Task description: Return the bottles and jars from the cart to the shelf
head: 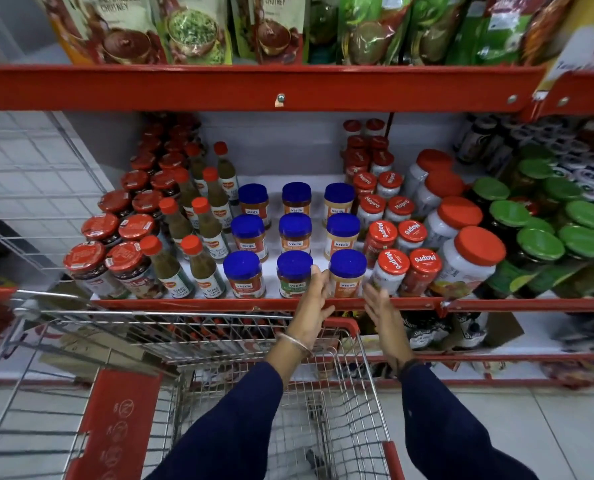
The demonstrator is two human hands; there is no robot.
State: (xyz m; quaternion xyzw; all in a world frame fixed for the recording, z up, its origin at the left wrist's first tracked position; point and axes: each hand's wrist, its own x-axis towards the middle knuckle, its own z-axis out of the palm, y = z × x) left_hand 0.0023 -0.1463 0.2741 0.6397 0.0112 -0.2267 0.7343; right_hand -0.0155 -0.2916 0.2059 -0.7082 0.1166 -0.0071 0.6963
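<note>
— What is in front of us?

— A shop aisle: a red-edged shelf [219,304] packed with goods, and a wire cart [198,344] pushed up against its front edge.

— Where are the jars?

— Nine blue-lidded jars [295,233] stand in three rows at the middle of the shelf. Green sauce bottles [204,268] with red caps stand to their left, red-lidded Mapro jars [392,268] to their right.

— And the hands?

— Both reach over the cart to the front edge. The left hand [314,303] is spread, its fingertips touching the front middle jar [295,273]. The right hand [380,308] is flat and spread, holding nothing, just beside the front right jar [347,273].

— Anything left in the cart?

— From here I cannot tell.
</note>
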